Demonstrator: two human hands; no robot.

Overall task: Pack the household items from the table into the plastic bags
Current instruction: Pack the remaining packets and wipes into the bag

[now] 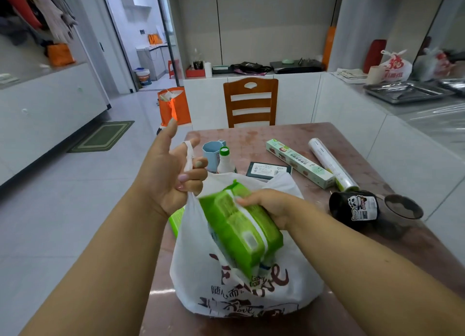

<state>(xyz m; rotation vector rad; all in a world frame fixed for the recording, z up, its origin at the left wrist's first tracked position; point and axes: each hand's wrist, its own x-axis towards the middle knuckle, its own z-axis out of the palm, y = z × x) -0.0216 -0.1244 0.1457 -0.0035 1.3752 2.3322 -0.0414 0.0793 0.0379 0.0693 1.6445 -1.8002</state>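
The right hand (266,207) grips a glossy green rectangular pack (239,232), its lower end inside the thin white plastic bag (226,295) at the table's (415,255) near edge. The left hand (171,174), fingers curled, holds the bag's twisted handle up.

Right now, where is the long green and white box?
In the head view, the long green and white box lies flat on the table, right of centre, between the dark flat box and the clear film roll.
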